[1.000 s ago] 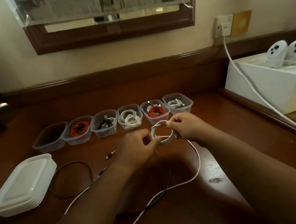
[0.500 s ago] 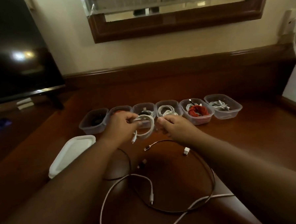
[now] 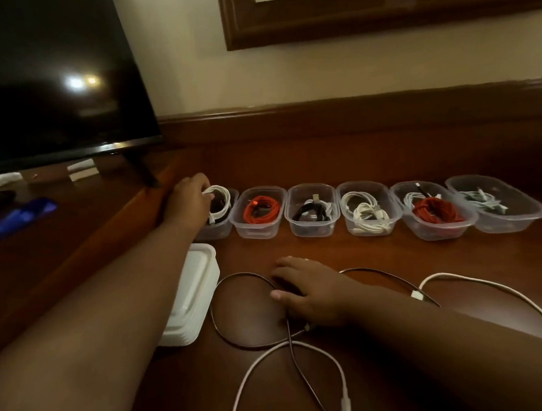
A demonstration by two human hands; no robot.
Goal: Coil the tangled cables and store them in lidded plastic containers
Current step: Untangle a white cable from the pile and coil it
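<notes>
Loose white cable [image 3: 290,355] and black cable [image 3: 236,279] lie on the wooden table [image 3: 391,255], closest. The right hand [image 3: 311,289] rests flat there, fingers spread. Farther back, the left hand [image 3: 189,198] pinches a coiled white cable [image 3: 220,198] over the leftmost clear box [image 3: 217,228].

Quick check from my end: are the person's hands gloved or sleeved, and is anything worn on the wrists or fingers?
Both are bare. The left hand and right hand show no gloves, and both forearms are uncovered up to the frame edge, with no sleeve in view. No watch, band or ring is visible, though the light is dim.
</notes>
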